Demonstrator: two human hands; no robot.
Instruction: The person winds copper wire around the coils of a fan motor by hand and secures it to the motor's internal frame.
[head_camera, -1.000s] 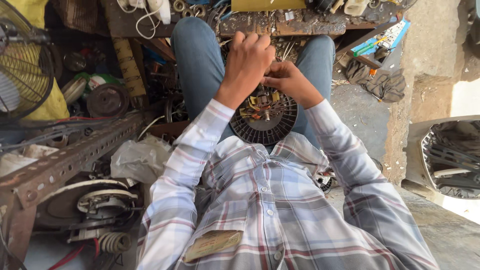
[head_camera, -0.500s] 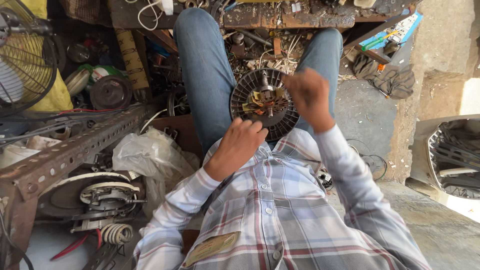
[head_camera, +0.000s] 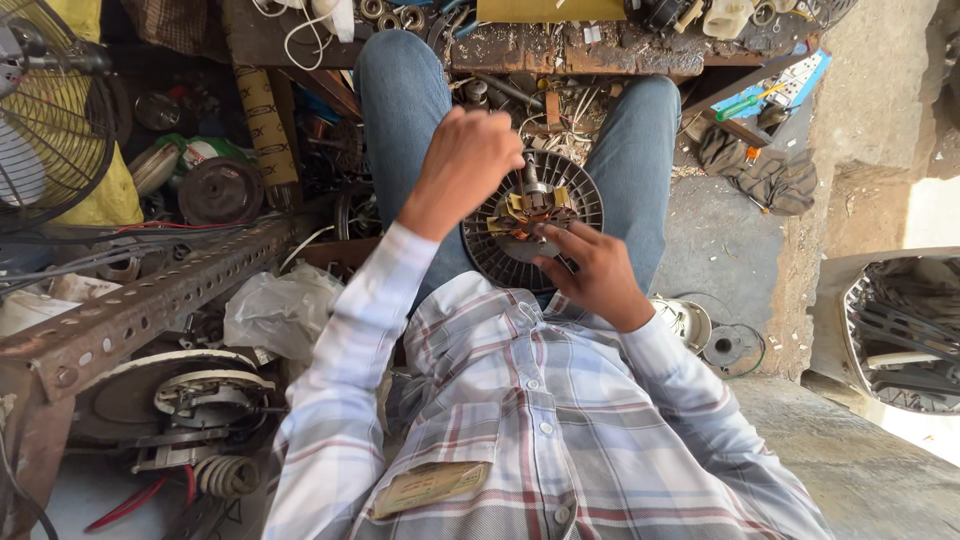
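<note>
A round, dark motor (head_camera: 533, 220) with a ribbed, vented rim lay on the person's lap, between two blue denim knees. Copper-coloured windings and a short metal shaft stood at its centre.

The left hand (head_camera: 462, 165) hovered over the motor's left edge, curled into a loose fist; whether it gripped anything could not be told. The right hand (head_camera: 590, 272) rested on the motor's near rim, fingers (head_camera: 560, 238) spread and half open, tips touching the windings.

Beyond the motor ran a worn wooden counter (head_camera: 560, 50), littered with small metal parts. Left of the motor sat a crumpled plastic bag (head_camera: 280, 312) and a rusty perforated angle bar (head_camera: 140, 310). Further left stood a wire fan guard (head_camera: 50, 110). Right of the motor a grey rag (head_camera: 760, 175) lay on rough concrete.
</note>
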